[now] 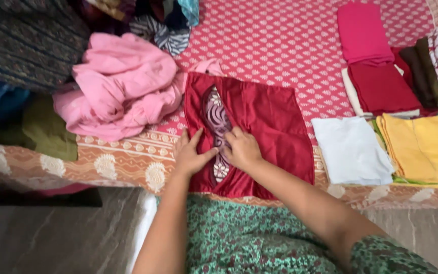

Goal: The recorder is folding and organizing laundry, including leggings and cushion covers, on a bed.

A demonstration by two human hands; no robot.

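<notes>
A dark red garment (264, 122) lies spread flat near the front edge of the bed (290, 40), which is covered in a red-and-white patterned sheet; a pale embroidered panel (218, 127) runs down the garment's left part. Both hands press on it side by side — the left hand (191, 155) sits on the garment's lower left, just left of the panel, fingers stretched out flat and slightly spread, gripping nothing; the right hand (242, 148) rests just right of it, over the panel's lower stretch, fingers curled down onto the cloth, though whether they pinch a fold I cannot tell; the two thumbs are near touching.

Left of the garment, and brushing its upper corner, lies a crumpled pink heap of clothing (122, 86); just right of it sits a folded white cloth (351, 149), and beyond that a folded yellow stack (424, 147). Up and to the right of the garment — well apart from the hands — lie a folded maroon piece (381, 87) and a bright pink one (363, 31).
</notes>
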